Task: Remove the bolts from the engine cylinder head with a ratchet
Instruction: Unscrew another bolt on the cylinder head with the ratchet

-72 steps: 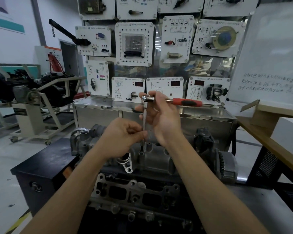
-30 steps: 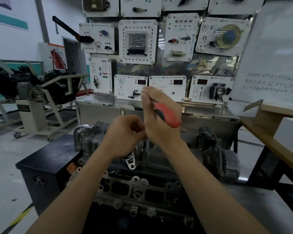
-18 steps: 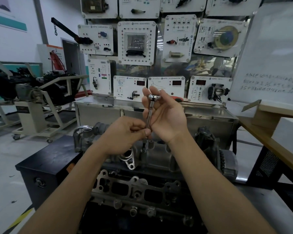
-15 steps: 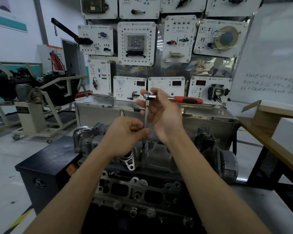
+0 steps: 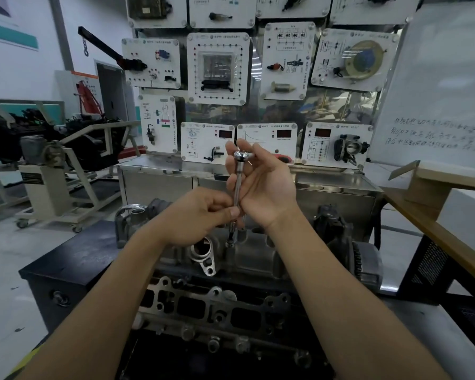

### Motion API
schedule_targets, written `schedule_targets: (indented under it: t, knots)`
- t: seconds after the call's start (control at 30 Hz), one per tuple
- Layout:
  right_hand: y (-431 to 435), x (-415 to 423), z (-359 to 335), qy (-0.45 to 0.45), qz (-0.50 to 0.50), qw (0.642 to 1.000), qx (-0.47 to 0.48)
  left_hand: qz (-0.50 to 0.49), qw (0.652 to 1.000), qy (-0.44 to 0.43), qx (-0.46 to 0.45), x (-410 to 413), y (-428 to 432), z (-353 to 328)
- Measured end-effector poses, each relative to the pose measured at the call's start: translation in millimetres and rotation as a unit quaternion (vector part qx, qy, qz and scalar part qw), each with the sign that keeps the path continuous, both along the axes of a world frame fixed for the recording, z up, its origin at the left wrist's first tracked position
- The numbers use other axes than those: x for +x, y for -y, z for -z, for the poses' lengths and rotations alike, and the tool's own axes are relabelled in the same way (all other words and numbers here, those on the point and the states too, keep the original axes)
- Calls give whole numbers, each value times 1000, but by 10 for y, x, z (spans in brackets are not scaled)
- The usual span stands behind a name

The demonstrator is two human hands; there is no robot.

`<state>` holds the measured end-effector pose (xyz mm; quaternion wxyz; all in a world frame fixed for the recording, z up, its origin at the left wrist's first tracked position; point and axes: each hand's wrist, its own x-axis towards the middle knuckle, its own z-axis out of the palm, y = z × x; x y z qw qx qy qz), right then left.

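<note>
Over the middle of the cylinder head (image 5: 252, 259), near its far edge, my ratchet (image 5: 242, 157) stands upright on a long extension bar (image 5: 238, 187) with the socket end down at a bolt (image 5: 229, 244) on the top face of the head; socket and bolt too dark and small to tell how they sit. My right hand (image 5: 266, 187) is up at the ratchet head, fingers loosely curled round the chrome head and the top of the bar, palm facing me, half open rather than a tight fist. Red handle (image 5: 281, 158) of the ratchet pokes out behind that hand, pointing away to the right, mostly hidden. My left hand (image 5: 200, 218) is lower, thumb and fingertips pinched shut on the bar just above the socket, steadying it. Both forearms come in from the bottom edge. Cylinder head sits on a black table (image 5: 74, 259), close to its right edge; a shiny bracket (image 5: 205, 256) on the head lies just left of the bolt, below my left hand. Dark manifold face with ports (image 5: 217, 308) is on the near side. Behind the engine a steel cabinet (image 5: 159, 182) carries white training panels (image 5: 218, 68). Whiteboard (image 5: 436, 86) at right, engine stand (image 5: 52, 171) at left, well apart.
</note>
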<state>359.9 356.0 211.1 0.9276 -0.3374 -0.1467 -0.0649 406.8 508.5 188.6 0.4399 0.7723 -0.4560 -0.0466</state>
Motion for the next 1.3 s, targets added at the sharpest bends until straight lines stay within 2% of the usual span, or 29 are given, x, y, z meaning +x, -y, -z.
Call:
schedule_targets:
  t: [0.07,0.1,0.13,0.17,0.2,0.23,0.27,0.3,0.33,0.4,0.43,0.47,0.5,0.57,0.63,0.7,0.73,0.77,0.8,0.83,0.87,0.9,0.97,1.0,1.03,1.1,1.17,1.23,1.3]
  knots:
    - [-44,15,-29,-21,70,997,-34,-10,1000,14,-5,-5,23,25]
    - [-64,19,-18,-7,155,983,-94,-33,999,36,-16,-17,43,53]
    - [-79,19,4,34,275,944,-180,-66,995,70,-33,-37,66,87]
    - [-102,10,28,101,406,866,-276,-101,988,102,-50,-61,86,123]
    - [-134,-7,56,186,498,763,-367,-126,983,117,-64,-78,98,146]
    - [-172,-26,89,258,544,672,-432,-137,981,115,-76,-82,99,160]
    - [-207,-28,107,289,550,634,-460,-136,981,108,-84,-85,91,161]
    - [-244,-45,104,276,534,658,-453,-128,983,100,-83,-81,84,154]
    - [-267,-63,75,229,493,733,-409,-116,986,91,-74,-74,75,140]
    - [-239,-62,19,115,319,900,-273,-62,994,62,-58,-71,52,105]
    - [-194,-56,-8,74,209,953,-209,-22,997,42,-57,-72,37,89]
    - [-132,-60,-35,47,108,982,-148,12,998,18,-54,-64,18,75]
    - [-69,-65,-56,28,35,995,-91,27,999,4,-46,-54,0,64]
    - [-16,-74,-57,17,-20,999,-26,11,1000,11,-23,-10,-15,68]
    - [-10,-52,-40,13,-7,999,-30,-34,998,33,-28,4,17,113]
    - [-41,-47,-3,39,142,979,-140,-89,993,59,-58,-32,81,163]
    - [-54,-34,36,79,274,929,-236,-114,988,67,-79,-48,106,179]
    - [-61,-24,77,136,409,839,-331,-133,984,72,-94,-67,122,186]
    - [-73,-32,111,201,504,732,-412,-145,981,77,-100,-80,130,185]
    - [-87,-36,129,249,549,651,-461,-151,980,81,-101,-89,135,183]
    - [-97,-30,134,260,556,629,-477,-154,979,81,-102,-88,138,182]
    - [-113,-40,119,234,532,672,-460,-154,980,77,-103,-85,136,182]
    - [-93,-59,47,135,373,859,-324,-146,982,73,-96,-63,110,179]
    - [-64,-63,30,98,259,931,-238,-128,986,68,-86,-52,95,165]
    - [-27,-62,23,70,153,972,-163,-97,991,53,-76,-43,76,148]
    - [40,-76,26,45,23,998,-39,-21,998,3,-60,-29,34,115]
    - [67,-89,39,40,2,999,13,3,999,-4,-44,-13,20,107]
    - [58,-80,54,31,33,999,-11,-39,998,21,-54,-26,46,128]
    - [7,-95,35,42,130,985,-108,-84,992,33,-84,-56,82,157]
